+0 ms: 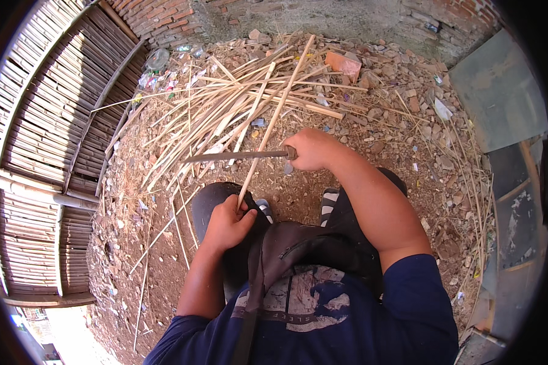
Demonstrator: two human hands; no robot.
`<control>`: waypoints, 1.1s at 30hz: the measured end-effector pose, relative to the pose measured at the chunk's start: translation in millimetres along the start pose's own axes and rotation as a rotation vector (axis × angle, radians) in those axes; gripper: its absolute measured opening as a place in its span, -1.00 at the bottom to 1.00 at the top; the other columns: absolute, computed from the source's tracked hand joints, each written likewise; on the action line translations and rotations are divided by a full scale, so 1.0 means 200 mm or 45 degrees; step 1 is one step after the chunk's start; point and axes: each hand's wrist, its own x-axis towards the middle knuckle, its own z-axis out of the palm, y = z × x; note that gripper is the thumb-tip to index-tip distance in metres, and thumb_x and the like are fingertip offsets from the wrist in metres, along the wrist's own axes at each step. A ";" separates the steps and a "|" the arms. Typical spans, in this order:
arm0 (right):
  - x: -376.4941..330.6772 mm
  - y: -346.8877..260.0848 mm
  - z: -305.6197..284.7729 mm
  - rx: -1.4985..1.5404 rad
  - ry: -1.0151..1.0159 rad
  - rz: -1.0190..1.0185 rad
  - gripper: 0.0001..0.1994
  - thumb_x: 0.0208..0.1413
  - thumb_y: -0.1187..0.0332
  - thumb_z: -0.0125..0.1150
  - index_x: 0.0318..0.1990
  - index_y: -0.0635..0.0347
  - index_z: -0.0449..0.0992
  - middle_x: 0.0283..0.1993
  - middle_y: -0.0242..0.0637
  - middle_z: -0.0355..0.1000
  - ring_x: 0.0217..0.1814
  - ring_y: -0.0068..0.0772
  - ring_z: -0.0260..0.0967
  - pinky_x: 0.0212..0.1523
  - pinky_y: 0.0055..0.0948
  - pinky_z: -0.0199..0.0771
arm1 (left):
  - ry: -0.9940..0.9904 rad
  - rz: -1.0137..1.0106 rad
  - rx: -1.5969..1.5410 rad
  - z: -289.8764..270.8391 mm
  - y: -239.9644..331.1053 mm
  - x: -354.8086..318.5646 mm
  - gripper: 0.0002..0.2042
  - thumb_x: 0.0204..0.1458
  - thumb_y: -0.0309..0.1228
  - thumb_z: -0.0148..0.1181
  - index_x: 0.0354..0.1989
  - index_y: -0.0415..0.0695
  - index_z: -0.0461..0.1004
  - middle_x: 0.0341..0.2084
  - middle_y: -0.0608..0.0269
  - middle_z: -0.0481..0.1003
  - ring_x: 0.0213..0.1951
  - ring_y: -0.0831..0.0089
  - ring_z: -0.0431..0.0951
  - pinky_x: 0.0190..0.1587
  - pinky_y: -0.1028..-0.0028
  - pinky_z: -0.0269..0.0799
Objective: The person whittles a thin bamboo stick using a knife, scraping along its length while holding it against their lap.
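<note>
My left hand (pixel 228 224) is closed around the near end of a long, pale bamboo strip (pixel 282 100), close to my left knee. The strip slants away from me toward the upper right, over a heap of similar strips. In my right hand (pixel 313 149) I grip a long-bladed knife (pixel 234 156) by its handle. Its dark blade points left and crosses the strip a little beyond my left hand. Whether the edge bites into the bamboo cannot be made out.
Loose bamboo strips (pixel 225 117) lie heaped ahead on rubble-strewn ground. A reddish brick block (pixel 343 66) rests behind them. A bamboo slat wall (pixel 39 115) stands left, a brick and plaster wall (pixel 323 21) at the back, and a grey sheet panel (pixel 499 91) on the right.
</note>
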 end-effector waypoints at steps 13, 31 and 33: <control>0.09 0.30 0.07 0.234 0.559 0.142 -0.68 -0.09 0.20 0.40 -0.24 0.21 0.60 -0.31 -0.04 0.58 -0.22 -0.05 0.56 -0.16 -0.10 0.51 | 0.018 -0.062 -0.024 0.00 0.02 0.01 -0.72 0.09 -0.29 0.37 -0.37 -0.21 0.41 -0.64 0.28 0.38 -0.55 0.51 0.38 -0.47 0.38 0.31; 0.04 -0.02 0.03 -0.211 -0.060 -0.150 -0.71 -0.13 0.24 0.35 -0.23 0.15 0.64 -0.28 -0.02 0.58 -0.20 0.06 0.55 -0.16 -0.09 0.54 | 0.066 0.023 0.048 0.03 0.01 0.01 -0.72 0.05 -0.32 0.36 -0.37 -0.23 0.39 -0.65 0.20 0.41 -0.56 0.37 0.43 -0.46 0.33 0.34; 0.10 0.15 0.06 0.081 -0.069 0.066 -0.72 -0.13 0.24 0.34 -0.25 0.18 0.63 -0.29 0.00 0.58 -0.20 0.07 0.55 -0.16 -0.08 0.53 | 0.041 0.044 0.110 0.03 0.02 0.00 -0.72 0.03 -0.31 0.36 -0.37 -0.24 0.40 -0.65 0.13 0.42 -0.56 0.27 0.47 -0.44 0.29 0.37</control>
